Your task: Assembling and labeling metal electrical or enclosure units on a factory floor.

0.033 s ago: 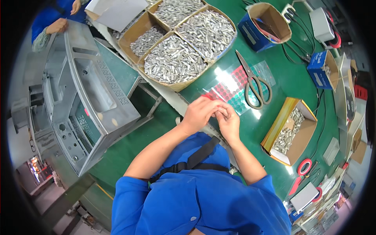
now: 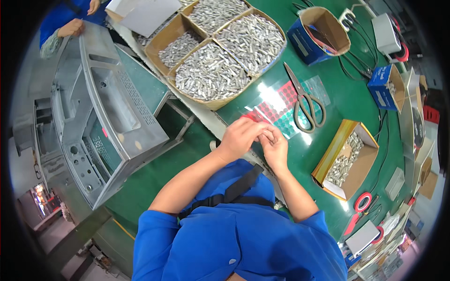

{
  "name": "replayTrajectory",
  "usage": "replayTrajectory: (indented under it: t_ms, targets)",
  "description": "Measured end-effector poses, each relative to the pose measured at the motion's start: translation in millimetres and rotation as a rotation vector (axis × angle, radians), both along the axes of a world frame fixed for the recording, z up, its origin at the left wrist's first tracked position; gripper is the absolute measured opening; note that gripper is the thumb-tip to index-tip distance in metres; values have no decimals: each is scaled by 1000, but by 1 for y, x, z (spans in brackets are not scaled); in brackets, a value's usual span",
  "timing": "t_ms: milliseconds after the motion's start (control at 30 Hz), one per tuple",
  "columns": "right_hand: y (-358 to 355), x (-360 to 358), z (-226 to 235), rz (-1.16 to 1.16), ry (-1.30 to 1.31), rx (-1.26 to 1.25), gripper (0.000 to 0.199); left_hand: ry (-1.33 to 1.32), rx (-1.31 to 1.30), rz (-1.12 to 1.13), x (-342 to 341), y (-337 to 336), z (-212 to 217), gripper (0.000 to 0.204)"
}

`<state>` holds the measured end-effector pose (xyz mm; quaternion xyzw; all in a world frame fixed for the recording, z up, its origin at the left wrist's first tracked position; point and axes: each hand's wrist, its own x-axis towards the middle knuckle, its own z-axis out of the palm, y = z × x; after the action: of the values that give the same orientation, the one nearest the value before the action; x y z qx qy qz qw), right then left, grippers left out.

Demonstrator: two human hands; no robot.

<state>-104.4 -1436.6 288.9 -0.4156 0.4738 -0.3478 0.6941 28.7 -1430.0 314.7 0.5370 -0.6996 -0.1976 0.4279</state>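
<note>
At the near edge of the green table, my left hand [image 2: 241,136] and my right hand [image 2: 273,149] meet with their fingertips pinched together. Whatever lies between the fingers is too small and too covered to make out. Just beyond them lie clear plastic sheets with red round stickers [image 2: 278,99] and green round stickers [image 2: 279,117]. A pair of scissors [image 2: 304,104] with dark handles rests across the sheets, blades pointing away from me. Past the left hand stands a divided cardboard box [image 2: 214,104] filled with small silvery cylindrical metal pieces [image 2: 211,72].
An open yellow carton [image 2: 335,151] with more metal pieces stands at right. Blue boxes [image 2: 300,41], cables, and red-handled scissors [image 2: 360,213] lie along the right side. A large grey metal housing [image 2: 112,100] fills the left, where another person's hand [image 2: 71,28] touches it.
The view has shifted very slightly. My hands keep the same pinched position, and nothing else has visibly moved.
</note>
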Motion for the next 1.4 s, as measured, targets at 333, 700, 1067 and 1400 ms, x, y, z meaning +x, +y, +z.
replayTrajectory:
  t_ms: [333, 700, 1067, 1400]
  targets:
    - [3, 13, 94, 401, 644, -392, 26, 1168, 416, 302, 57, 45, 93, 43]
    - [37, 153, 171, 582, -200, -243, 11, 1113, 126, 350, 138, 127, 157, 45]
    - [83, 259, 190, 536, -188, -190, 7, 1136, 136, 423, 235, 168, 171, 47]
    - [113, 327, 195, 332, -273, 42, 7, 1321, 261, 401, 306, 177, 171, 46]
